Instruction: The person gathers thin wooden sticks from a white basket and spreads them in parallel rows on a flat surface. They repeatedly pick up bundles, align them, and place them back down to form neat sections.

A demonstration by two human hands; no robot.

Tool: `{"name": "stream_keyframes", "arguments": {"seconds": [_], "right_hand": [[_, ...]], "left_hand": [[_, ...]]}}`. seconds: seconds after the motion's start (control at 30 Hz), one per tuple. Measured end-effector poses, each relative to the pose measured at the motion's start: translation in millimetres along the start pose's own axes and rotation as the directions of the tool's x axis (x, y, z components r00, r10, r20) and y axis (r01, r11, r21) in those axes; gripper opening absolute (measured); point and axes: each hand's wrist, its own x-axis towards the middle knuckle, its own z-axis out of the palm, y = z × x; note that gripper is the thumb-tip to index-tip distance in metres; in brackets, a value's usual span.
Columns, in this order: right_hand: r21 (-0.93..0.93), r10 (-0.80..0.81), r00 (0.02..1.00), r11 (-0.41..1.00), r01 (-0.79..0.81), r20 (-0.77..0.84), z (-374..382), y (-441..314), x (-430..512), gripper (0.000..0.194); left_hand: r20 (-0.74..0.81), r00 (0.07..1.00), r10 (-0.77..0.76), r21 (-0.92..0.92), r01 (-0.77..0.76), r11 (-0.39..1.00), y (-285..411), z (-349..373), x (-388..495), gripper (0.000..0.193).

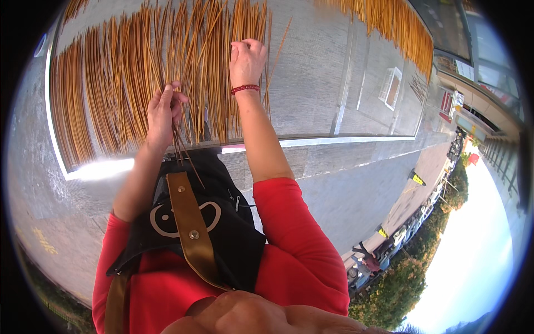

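Observation:
Long thin brown sticks (121,79) lie side by side in loose rows on a mesh-topped rack. My left hand (164,110) is closed around a few of these sticks, whose lower ends stick out below it towards a black apron (192,208). To its right, my right hand (248,60), with a red bead bracelet (245,88) at the wrist, is over the right part of the sticks, its fingers curled downward. Whether those fingers grip a stick cannot be seen. One stick (280,48) slants apart, right of this hand.
The rack's bright metal edge (333,141) runs in front of me. More orange-brown sticks (388,21) lie at the rack's far right, near a white-framed rectangular object (390,88). Beyond are paving, yellow signs (417,178), parked vehicles and a person (369,261).

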Motion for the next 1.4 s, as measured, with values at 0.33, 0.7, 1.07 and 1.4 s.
{"name": "stream_keyframes", "arguments": {"seconds": [0.33,0.7,1.07,1.4], "right_hand": [[-0.080,0.030,0.999,0.996,-0.026,0.044,-1,-2,10,0.004],[-0.388,0.217,0.951,0.914,-0.119,0.219,9,-13,25,0.007],[-0.448,0.411,0.815,0.868,-0.214,0.408,10,-19,39,0.027],[-0.293,0.382,0.847,0.913,-0.284,0.370,2,-11,38,0.013]], "left_hand": [[-0.040,0.999,-0.015,0.010,0.015,1.000,5,-1,0,0.026],[-0.046,0.999,-0.010,0.027,0.012,1.000,6,-5,-1,0.026],[-0.062,0.997,-0.035,0.007,0.035,0.999,7,-9,-2,0.025],[-0.079,0.997,-0.017,0.020,0.019,1.000,12,-21,-4,0.025]]}}
